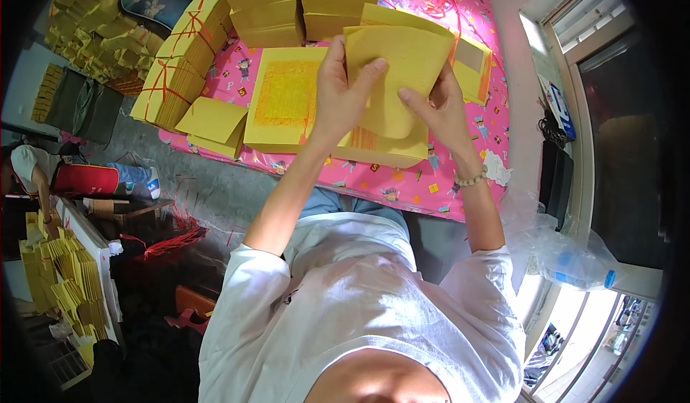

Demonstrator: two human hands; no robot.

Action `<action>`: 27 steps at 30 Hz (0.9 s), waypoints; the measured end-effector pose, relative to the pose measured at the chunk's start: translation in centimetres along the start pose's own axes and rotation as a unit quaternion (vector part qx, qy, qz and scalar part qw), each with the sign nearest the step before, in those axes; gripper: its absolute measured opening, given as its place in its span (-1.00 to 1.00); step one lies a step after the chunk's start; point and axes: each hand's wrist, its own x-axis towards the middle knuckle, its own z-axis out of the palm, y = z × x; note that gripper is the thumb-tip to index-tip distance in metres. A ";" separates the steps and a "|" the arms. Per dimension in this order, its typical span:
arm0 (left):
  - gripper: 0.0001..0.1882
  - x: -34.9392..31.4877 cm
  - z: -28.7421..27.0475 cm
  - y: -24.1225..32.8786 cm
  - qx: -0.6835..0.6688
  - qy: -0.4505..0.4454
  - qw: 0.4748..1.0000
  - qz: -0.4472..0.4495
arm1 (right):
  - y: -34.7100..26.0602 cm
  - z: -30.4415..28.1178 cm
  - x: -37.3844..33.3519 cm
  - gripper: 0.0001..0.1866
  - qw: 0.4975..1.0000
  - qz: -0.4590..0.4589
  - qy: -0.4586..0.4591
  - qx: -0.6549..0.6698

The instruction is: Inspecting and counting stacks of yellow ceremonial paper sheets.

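Observation:
Above the table, both of my hands grip a sheaf of yellow paper sheets (402, 51) by its sides. My left hand (341, 90) has its thumb pressed on the front face and its fingers behind. On the other side, my right hand (444, 112) pinches the lower right part, thumb in front. How many sheets they hold cannot be made out. Beneath them lies a wide yellow paper stack (259, 133), its top printed with an orange-yellow square pattern. Part of this stack is hidden by my hands and the sheaf.
Bundles tied with red string (169, 86) line the table's left side. Tall yellow stacks (266, 22) stand behind. A pink patterned cloth (374, 191) covers the table. Red strands (172, 237) lie at left, near a co-worker (36, 166). At right is a clear plastic bottle (575, 266).

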 end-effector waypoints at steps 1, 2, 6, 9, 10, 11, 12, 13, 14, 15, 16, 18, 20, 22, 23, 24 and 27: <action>-0.70 -0.3 0.1 -0.6 0.000 0.001 1.000 0.000 | 0.4 0.1 -0.2 -0.41 1.000 0.001 -0.001 0.000; -0.67 -0.6 0.2 -1.4 0.031 0.011 0.999 0.031 | 1.0 0.0 -0.5 -0.41 0.999 -0.013 0.014 -0.031; -0.54 -2.2 -0.5 -3.3 0.069 0.025 0.995 0.060 | 2.9 -0.1 -1.6 -0.43 0.985 -0.042 0.018 -0.167; -0.44 -2.3 -0.8 -3.6 0.059 0.018 0.996 0.058 | 2.8 -0.1 -1.7 -0.44 0.990 -0.027 0.010 -0.141; -0.44 -2.4 -0.9 -3.5 0.059 0.019 0.996 0.058 | 2.8 -0.1 -1.7 -0.44 0.990 -0.027 0.009 -0.140; -0.47 -2.2 -0.7 -3.3 0.055 0.020 0.997 0.049 | 2.8 -0.1 -1.7 -0.44 0.990 -0.019 0.008 -0.140; -0.50 -2.1 -0.6 -3.1 0.051 0.021 0.998 0.040 | 2.8 -0.2 -1.6 -0.44 0.990 -0.012 0.006 -0.140; -0.50 -1.7 -0.7 -3.0 0.051 0.022 0.998 0.040 | 2.9 -0.2 -1.4 -0.44 0.990 -0.012 0.006 -0.140; -0.54 -1.2 -1.0 -2.8 0.066 -0.007 0.998 0.019 | 3.0 -0.3 -1.2 -0.46 0.992 -0.013 0.007 -0.123; -0.58 -0.7 -1.2 -2.6 0.082 -0.035 0.996 -0.002 | 3.0 -0.3 -1.0 -0.49 0.994 -0.014 0.008 -0.105; -0.58 -0.2 -1.4 -2.4 0.081 -0.035 0.996 -0.002 | 2.9 -0.3 -0.7 -0.49 0.994 -0.013 0.008 -0.106; -0.67 0.7 -1.2 -1.2 0.044 -0.050 0.991 -0.117 | 1.9 -0.1 0.1 -0.56 0.998 0.049 0.007 0.043; -0.66 1.3 -1.0 -0.4 0.034 -0.053 0.985 -0.163 | 1.4 -0.7 0.8 -0.58 0.996 0.082 -0.006 0.042; -0.65 1.6 -0.7 0.1 0.023 -0.058 0.976 -0.208 | 1.0 -1.3 1.3 -0.61 0.992 0.115 -0.018 0.039; -0.64 1.6 -0.6 0.3 0.024 -0.056 0.972 -0.229 | 0.9 -1.5 1.4 -0.61 0.985 0.158 -0.018 0.065; -0.64 1.7 -0.6 0.3 0.025 -0.053 0.967 -0.249 | 0.8 -1.6 1.5 -0.61 0.976 0.199 -0.019 0.090; -0.63 1.9 -0.7 -0.2 0.021 -0.049 0.958 -0.280 | 0.8 -1.5 1.3 -0.60 0.961 0.233 -0.012 0.151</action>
